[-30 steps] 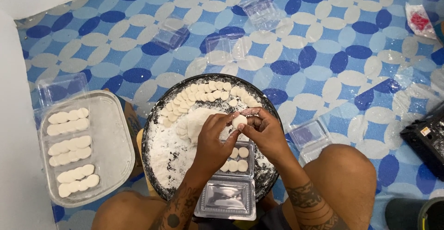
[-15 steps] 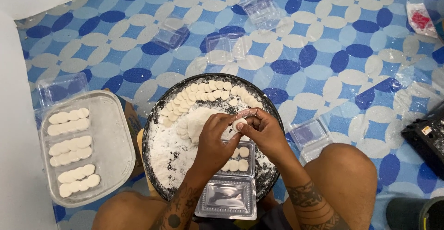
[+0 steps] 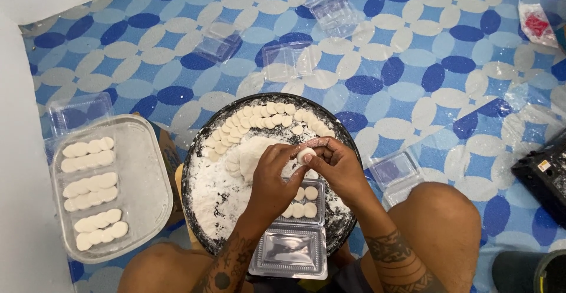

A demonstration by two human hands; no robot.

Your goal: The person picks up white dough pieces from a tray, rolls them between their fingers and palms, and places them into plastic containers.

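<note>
Both hands meet over a round black tray dusted with white flour. My left hand and my right hand pinch one small white dough disc between their fingertips. Below them a clear plastic clamshell box rests on the tray's near side, with several white discs in its far half and its near half bare. More dough discs lie in an arc along the tray's far rim, beside a larger lump of dough.
A clear rectangular tray on the left holds rows of white discs. Several clear plastic boxes lie scattered on the blue and white patterned mat. A black device sits at the right edge. My bare knees flank the tray.
The hands shifted slightly while turning the dough disc between the fingertips; nothing else has moved.
</note>
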